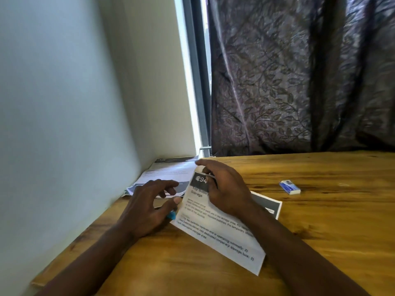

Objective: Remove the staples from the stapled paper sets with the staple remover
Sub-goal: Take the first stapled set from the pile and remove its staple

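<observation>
Now the paper set [215, 231] is lying at the lower centre of the frame on the table [320, 210], its top edge lifting off the wood. It is white printed sheet with a dark header band reading "94"; lower lines include "storage area" and "temporary storage box; 3)". The right hand [226, 189] is pinching that top edge, thumb and fingers clamped on the paper. The left hand [147, 208] is resting just left of it, fingers spread apart and curled, with a small blue piece [171, 215] peeking out beneath the thumb; whether that is the remover I cannot tell. A stack [164, 176] of more printed sheets is sitting in the corner by the wall. To the right, a small white and blue box [289, 186] is lying well apart on the grained wood. A dark curtain [299, 82] with a leaf pattern is hanging behind.
</observation>
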`<state>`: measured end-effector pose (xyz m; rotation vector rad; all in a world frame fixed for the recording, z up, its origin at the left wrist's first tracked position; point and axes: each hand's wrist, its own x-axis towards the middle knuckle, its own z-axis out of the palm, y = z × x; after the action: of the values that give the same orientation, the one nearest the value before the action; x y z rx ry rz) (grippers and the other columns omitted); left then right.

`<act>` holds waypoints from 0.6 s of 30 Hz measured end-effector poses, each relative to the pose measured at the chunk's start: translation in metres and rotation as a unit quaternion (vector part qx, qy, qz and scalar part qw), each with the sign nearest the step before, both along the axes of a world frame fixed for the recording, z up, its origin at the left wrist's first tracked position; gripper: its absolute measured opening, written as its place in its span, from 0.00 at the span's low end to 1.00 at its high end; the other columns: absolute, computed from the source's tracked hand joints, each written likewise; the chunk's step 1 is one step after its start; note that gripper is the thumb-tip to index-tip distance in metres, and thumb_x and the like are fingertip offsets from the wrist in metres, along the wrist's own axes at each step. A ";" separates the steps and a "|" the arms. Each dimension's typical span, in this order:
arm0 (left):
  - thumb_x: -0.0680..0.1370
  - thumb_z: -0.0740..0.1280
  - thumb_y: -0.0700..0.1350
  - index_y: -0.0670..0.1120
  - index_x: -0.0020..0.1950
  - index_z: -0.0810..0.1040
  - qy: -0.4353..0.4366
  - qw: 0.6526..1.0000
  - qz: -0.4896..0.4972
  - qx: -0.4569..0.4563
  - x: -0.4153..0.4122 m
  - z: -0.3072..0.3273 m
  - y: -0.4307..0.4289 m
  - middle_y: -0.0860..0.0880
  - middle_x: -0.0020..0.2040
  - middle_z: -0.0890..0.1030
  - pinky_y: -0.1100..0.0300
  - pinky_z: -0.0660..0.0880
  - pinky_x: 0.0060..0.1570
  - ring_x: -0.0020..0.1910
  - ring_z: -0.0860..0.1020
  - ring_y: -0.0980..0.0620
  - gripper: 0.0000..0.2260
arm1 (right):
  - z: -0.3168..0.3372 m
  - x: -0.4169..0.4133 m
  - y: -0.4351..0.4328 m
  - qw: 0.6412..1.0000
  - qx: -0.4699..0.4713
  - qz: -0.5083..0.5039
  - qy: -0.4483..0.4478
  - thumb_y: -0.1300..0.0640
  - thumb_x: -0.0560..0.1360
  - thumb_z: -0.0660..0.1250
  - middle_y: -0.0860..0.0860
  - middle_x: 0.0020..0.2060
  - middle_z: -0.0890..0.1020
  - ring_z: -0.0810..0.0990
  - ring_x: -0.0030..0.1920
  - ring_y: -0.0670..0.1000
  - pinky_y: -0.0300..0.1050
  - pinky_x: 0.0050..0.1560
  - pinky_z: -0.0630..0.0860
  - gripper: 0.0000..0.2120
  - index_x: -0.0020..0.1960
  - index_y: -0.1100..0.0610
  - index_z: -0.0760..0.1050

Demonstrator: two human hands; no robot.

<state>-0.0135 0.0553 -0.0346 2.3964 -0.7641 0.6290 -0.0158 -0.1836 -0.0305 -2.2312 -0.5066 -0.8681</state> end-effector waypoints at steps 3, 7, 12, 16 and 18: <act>0.75 0.63 0.64 0.58 0.60 0.80 0.062 0.998 -0.024 -0.015 0.001 0.015 -0.027 0.63 0.50 0.85 0.65 0.78 0.47 0.51 0.82 0.59 0.18 | 0.009 -0.002 -0.010 0.999 0.016 -0.004 -0.046 0.60 0.80 0.65 0.49 0.66 0.80 0.76 0.66 0.47 0.43 0.68 0.72 0.21 0.72 0.49 0.72; 0.80 0.69 0.47 0.52 0.48 0.83 0.097 0.995 -0.021 -0.032 0.012 0.027 -0.055 0.59 0.44 0.87 0.59 0.83 0.44 0.45 0.86 0.58 0.04 | 0.018 -0.008 -0.029 0.990 0.005 -0.074 -0.122 0.59 0.79 0.66 0.50 0.60 0.80 0.74 0.60 0.48 0.45 0.63 0.69 0.20 0.70 0.51 0.73; 0.81 0.68 0.41 0.49 0.46 0.84 0.100 0.983 0.024 -0.151 0.029 0.042 -0.067 0.52 0.43 0.87 0.59 0.82 0.44 0.44 0.86 0.52 0.07 | 0.019 -0.017 -0.057 0.960 0.013 -0.222 -0.171 0.51 0.79 0.63 0.53 0.65 0.75 0.71 0.64 0.54 0.54 0.62 0.66 0.21 0.71 0.53 0.72; 0.81 0.68 0.41 0.44 0.48 0.84 0.097 0.976 0.076 -0.182 0.049 0.051 -0.080 0.47 0.46 0.87 0.53 0.82 0.47 0.45 0.85 0.47 0.06 | -0.002 -0.020 -0.076 0.976 -0.063 -0.195 -0.071 0.45 0.79 0.58 0.52 0.71 0.72 0.69 0.70 0.55 0.57 0.67 0.67 0.24 0.72 0.51 0.71; 0.80 0.69 0.41 0.45 0.46 0.84 0.126 0.967 0.092 -0.200 0.063 0.051 -0.092 0.46 0.46 0.87 0.49 0.84 0.47 0.44 0.85 0.44 0.05 | -0.012 -0.020 -0.083 0.978 -0.084 -0.188 0.037 0.42 0.78 0.57 0.51 0.75 0.66 0.63 0.75 0.55 0.56 0.73 0.62 0.29 0.76 0.51 0.66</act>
<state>0.0498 -0.0372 0.0169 2.1271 -0.2771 0.4826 -0.0358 -0.2664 -0.0421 -2.5518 -0.1250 -0.9541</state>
